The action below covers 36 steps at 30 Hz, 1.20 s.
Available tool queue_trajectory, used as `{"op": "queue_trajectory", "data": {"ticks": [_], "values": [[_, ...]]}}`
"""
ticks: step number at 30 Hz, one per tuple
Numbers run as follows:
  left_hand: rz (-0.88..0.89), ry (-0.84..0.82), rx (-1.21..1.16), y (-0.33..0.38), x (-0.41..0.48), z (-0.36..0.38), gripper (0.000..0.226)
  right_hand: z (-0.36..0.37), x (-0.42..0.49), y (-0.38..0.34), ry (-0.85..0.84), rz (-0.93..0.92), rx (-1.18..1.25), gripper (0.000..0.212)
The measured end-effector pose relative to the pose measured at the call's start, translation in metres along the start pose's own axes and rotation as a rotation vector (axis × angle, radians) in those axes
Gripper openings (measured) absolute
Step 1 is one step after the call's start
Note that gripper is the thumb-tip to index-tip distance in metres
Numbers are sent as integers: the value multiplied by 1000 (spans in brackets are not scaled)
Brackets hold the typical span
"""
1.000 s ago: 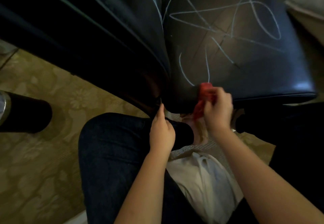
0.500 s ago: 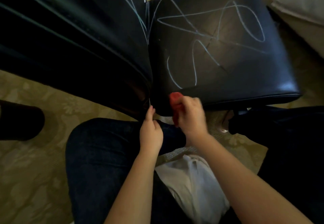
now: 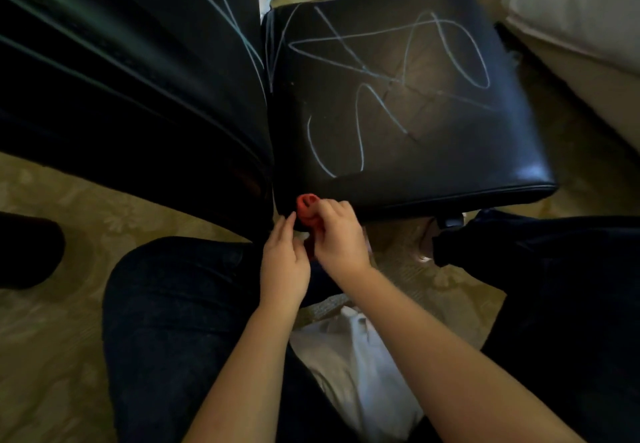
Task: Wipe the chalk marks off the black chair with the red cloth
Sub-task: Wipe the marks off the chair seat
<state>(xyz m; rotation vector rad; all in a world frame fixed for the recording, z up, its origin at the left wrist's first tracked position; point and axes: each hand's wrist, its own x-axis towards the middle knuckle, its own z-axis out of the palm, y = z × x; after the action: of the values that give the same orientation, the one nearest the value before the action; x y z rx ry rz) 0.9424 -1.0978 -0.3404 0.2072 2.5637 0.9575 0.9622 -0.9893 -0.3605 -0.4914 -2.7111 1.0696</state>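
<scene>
- Location of the tool: the small, bunched red cloth [image 3: 306,210] is off the upholstery. It is held just in front of the near-left corner of the black chair [image 3: 433,151], a padded seat in glossy leather-look covering, and sits level with its front edge, above the person's lap.
- Grip, right hand [image 3: 337,231]: the fingers are curled round the wad and pinch it. A rolled loop of cloth stands up past the fingertips, and a short tail shows below the hand.
- Grip, left hand [image 3: 284,259]: the fingers are straight and close together and hold nothing. The tips lie just beside the cloth; contact cannot be confirmed.
- Work outstanding: pale chalk marks [image 3: 381,72], looping and crossing lines, cover most of the seat. Straight strokes also run down the tall black chair back [image 3: 138,79]. By appearance, none are wiped.
- Handling, cloth (judgement): it looks light, soft and limp. It will crumple rather than hold a shape, so a tight roll offers little wiping face. It would be best regathered into a flat pad under the fingertips, with the loose tail tucked into the palm.
- Handling, chair (judgement): the covering looks smooth and probably slick, and the cushion is likely to yield under pressure. Firm, overlapping strokes seem called for.
- Risk (judgement): dry chalk may smear before it lifts, so the cloth may need turning to a clean face. The seam between seat and back may trap dust.
</scene>
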Motion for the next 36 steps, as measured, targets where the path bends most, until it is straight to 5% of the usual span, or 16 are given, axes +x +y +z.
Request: {"op": "queue_trajectory", "data": {"ticks": [6, 12, 27, 36], "values": [[140, -73, 241, 3, 0, 13, 55, -109, -1, 102, 500, 457, -149, 30], [108, -168, 397, 4, 1, 21, 68, -139, 16, 121, 651, 675, -124, 25], [79, -4, 244, 8, 2, 15, 64, -73, 10, 32, 119, 468, -112, 18], [120, -11, 162, 23, -5, 22, 63, -52, 6, 12, -189, -12, -124, 31]]}}
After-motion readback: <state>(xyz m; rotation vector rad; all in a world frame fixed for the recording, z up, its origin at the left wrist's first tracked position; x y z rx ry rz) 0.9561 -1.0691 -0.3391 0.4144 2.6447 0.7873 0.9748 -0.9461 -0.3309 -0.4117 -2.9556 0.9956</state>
